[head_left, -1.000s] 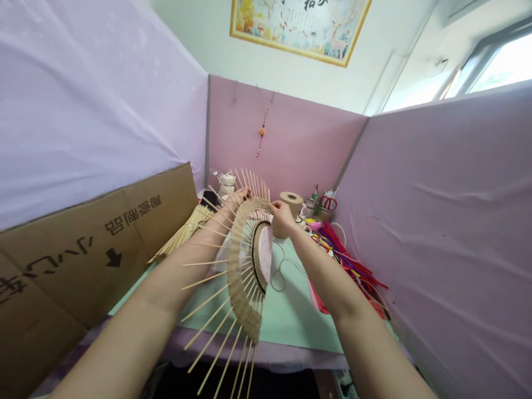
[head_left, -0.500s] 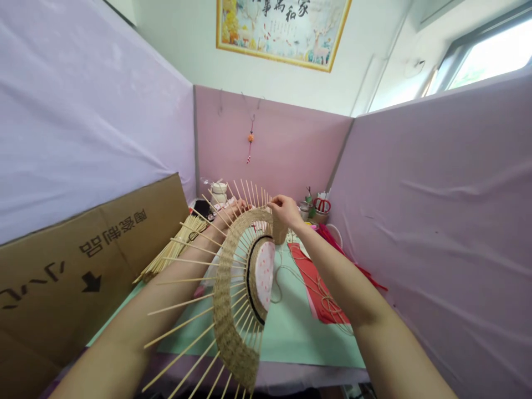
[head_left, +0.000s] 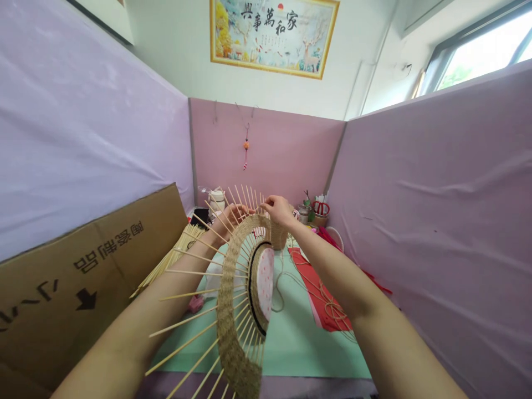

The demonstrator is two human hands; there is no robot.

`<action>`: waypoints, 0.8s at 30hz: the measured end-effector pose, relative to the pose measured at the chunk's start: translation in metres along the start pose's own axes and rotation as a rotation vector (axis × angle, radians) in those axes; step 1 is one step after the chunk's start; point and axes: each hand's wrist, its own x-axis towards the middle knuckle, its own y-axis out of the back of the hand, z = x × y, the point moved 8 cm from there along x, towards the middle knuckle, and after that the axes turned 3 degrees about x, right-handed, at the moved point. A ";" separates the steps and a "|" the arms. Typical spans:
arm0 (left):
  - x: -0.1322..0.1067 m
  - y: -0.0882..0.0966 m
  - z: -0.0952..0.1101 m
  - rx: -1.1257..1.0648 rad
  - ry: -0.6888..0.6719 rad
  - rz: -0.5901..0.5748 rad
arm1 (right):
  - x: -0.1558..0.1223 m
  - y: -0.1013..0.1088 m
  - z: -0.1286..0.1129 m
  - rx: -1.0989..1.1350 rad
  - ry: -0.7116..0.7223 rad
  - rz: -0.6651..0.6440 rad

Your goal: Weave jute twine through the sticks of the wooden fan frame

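Twine band (head_left: 226, 310) just below right hand (head_left: 278, 210)

We've got a pale green surface (head_left: 307, 346). Using the tan spool (head_left: 279, 239) on it, partly hidden, as our landmark: well left, a bundle of thin sticks (head_left: 168, 263); behind-left, a white lidded jar (head_left: 217, 201); front-left, a small pink item (head_left: 196, 302), can't tell what; front-right, a red sheet (head_left: 305, 271) with twine (head_left: 330, 310) looped over it; behind-right, a pot (head_left: 320, 219) with red handles (head_left: 321, 209) showing.
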 end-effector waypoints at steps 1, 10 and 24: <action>-0.001 -0.001 0.001 0.005 -0.012 -0.006 | 0.001 0.001 -0.001 -0.008 0.008 0.004; 0.002 0.003 0.000 0.019 -0.035 -0.006 | 0.019 0.012 -0.063 -0.360 0.595 -0.162; -0.008 -0.014 0.009 0.038 -0.010 0.042 | 0.053 -0.001 -0.116 -0.596 0.585 -0.236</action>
